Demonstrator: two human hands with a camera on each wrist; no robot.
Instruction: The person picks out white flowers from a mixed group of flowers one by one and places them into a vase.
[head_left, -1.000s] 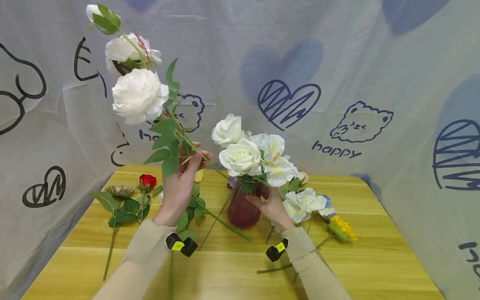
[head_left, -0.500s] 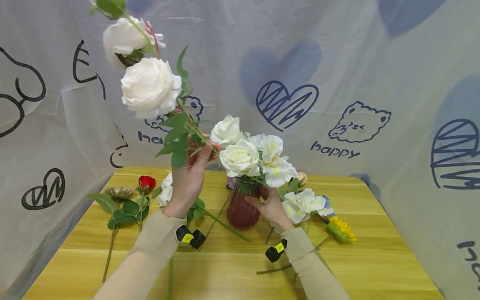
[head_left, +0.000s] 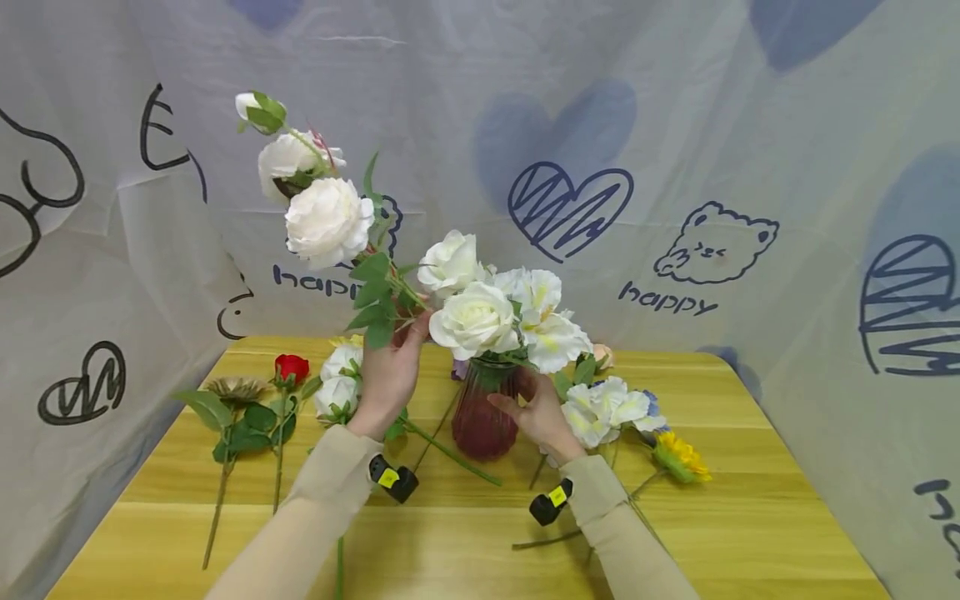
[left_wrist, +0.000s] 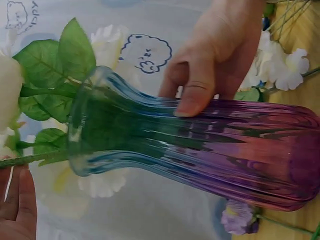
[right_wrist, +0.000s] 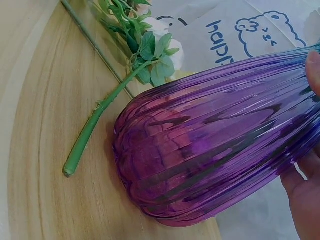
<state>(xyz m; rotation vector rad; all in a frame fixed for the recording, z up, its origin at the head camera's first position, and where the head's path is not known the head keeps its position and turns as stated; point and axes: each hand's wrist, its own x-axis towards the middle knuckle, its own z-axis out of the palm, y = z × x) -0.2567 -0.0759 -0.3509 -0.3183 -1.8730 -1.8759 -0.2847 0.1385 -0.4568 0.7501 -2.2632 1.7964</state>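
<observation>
My left hand [head_left: 393,362] pinches the stem of a tall spray of white peonies [head_left: 330,221], which leans left with a bud at its top. In the left wrist view that stem [left_wrist: 35,158] meets the rim of a ribbed glass vase [left_wrist: 240,155]; whether its end is inside I cannot tell. My right hand [head_left: 542,414] grips the vase around its upper side, and the vase [right_wrist: 200,145] shades from blue-green to purple-pink. White roses [head_left: 474,321] and a white iris [head_left: 551,321] stand in the vase.
On the wooden table [head_left: 450,550] to the left lie a red rose [head_left: 291,368], a brownish flower [head_left: 236,388] and white roses [head_left: 337,392]. White blossoms [head_left: 607,410] and a sunflower [head_left: 681,457] lie right. A green stem [right_wrist: 92,125] lies beside the vase base.
My left hand has moved right, close to the vase mouth. The peony spray rose briefly, then came down and to the right. My right hand stays on the vase.
</observation>
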